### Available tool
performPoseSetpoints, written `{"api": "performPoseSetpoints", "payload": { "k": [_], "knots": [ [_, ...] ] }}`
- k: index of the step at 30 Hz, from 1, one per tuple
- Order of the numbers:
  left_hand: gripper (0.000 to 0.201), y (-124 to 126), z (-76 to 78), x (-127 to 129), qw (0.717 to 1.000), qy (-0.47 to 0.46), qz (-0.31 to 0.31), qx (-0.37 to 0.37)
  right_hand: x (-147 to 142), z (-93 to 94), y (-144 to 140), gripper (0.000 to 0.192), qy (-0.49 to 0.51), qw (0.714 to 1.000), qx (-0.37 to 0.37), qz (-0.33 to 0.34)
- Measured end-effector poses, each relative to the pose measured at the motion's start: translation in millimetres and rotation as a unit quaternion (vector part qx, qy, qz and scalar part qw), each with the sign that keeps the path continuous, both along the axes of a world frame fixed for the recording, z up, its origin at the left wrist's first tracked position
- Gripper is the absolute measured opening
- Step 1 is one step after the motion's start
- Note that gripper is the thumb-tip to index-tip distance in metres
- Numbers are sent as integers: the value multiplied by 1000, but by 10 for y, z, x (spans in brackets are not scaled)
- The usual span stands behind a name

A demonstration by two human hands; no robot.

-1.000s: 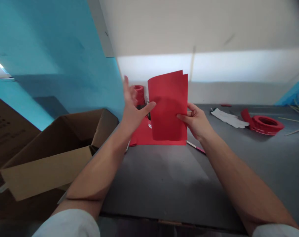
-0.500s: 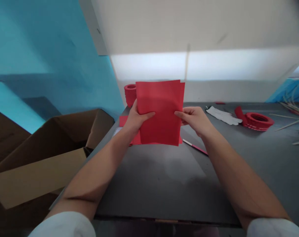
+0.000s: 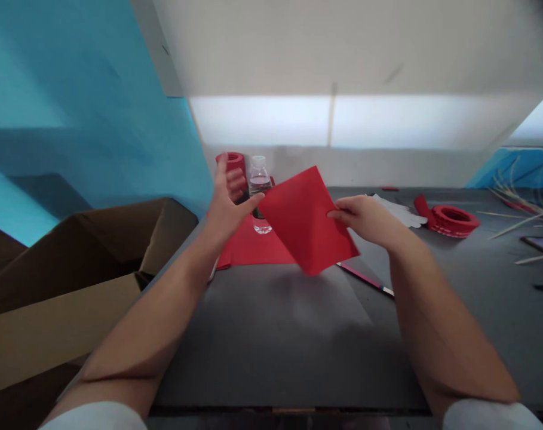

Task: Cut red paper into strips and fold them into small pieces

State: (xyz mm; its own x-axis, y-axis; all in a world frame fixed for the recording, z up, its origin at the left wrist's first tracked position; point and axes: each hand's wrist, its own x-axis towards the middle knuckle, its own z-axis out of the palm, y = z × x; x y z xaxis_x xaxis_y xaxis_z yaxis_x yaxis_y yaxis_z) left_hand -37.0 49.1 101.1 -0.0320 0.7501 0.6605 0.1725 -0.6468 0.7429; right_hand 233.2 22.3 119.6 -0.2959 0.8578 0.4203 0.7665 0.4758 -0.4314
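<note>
A red paper sheet (image 3: 309,221), tilted corner-up, hangs above the table, pinched at its right edge by my right hand (image 3: 365,218). Whether it is one layer or folded I cannot tell. My left hand (image 3: 230,197) is off to the left with fingers spread, its thumb tip close to the sheet's left corner. Behind that hand stand a red tape roll (image 3: 236,161) and a clear water bottle (image 3: 260,179) with a white cap. More red paper (image 3: 262,249) lies flat on the table beneath the held sheet.
A pink pencil-like stick (image 3: 365,278) lies on the grey table (image 3: 275,340). Toward the right are a white glove (image 3: 401,210), a red tape roll (image 3: 454,221), a phone (image 3: 542,243) and pale thin strips (image 3: 517,185). An open cardboard box (image 3: 65,304) stands at the left.
My left hand has let go of the red sheet and moved left, opening its fingers. In my right hand the sheet has turned and tilted, uncovering the bottle behind it.
</note>
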Motion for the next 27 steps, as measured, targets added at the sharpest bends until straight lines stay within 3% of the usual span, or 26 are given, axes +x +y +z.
{"api": "performPoseSetpoints", "payload": {
  "k": [2,5,7,9,11,13,15,17,18,20,23,25,27],
  "knots": [
    [87,-194,155,4,981,132,69,123,-16,75,-129,19,-182,978,75,-67],
    [73,-596,312,148,904,354,80,224,-192,140,-314,16,-285,947,130,-71],
    [49,-776,329,259,875,433,100,190,-336,144,-379,18,-291,948,130,-8],
    [21,-797,296,306,865,468,117,136,-418,134,-382,17,-258,955,141,29],
    [15,-675,241,268,883,442,140,73,-391,133,-332,16,-191,961,195,30],
    [14,-486,182,176,926,344,154,18,-254,151,-248,16,-95,952,290,4],
    [15,-311,128,83,962,222,156,-14,-53,170,-134,27,33,920,384,-75],
    [16,-202,83,29,978,138,156,-21,131,156,12,44,235,872,409,-129],
    [16,-177,65,22,980,113,161,-16,191,127,94,54,328,871,349,-106],
    [14,-175,43,41,980,83,178,8,214,17,251,70,462,878,123,-9],
    [13,-232,28,117,979,61,191,40,19,-236,396,80,529,829,-124,131],
    [13,-270,11,175,982,53,178,38,-180,-390,411,77,553,787,-203,185],
    [14,-292,-25,235,987,36,153,22,-339,-481,389,66,575,759,-226,207]
  ]
}}
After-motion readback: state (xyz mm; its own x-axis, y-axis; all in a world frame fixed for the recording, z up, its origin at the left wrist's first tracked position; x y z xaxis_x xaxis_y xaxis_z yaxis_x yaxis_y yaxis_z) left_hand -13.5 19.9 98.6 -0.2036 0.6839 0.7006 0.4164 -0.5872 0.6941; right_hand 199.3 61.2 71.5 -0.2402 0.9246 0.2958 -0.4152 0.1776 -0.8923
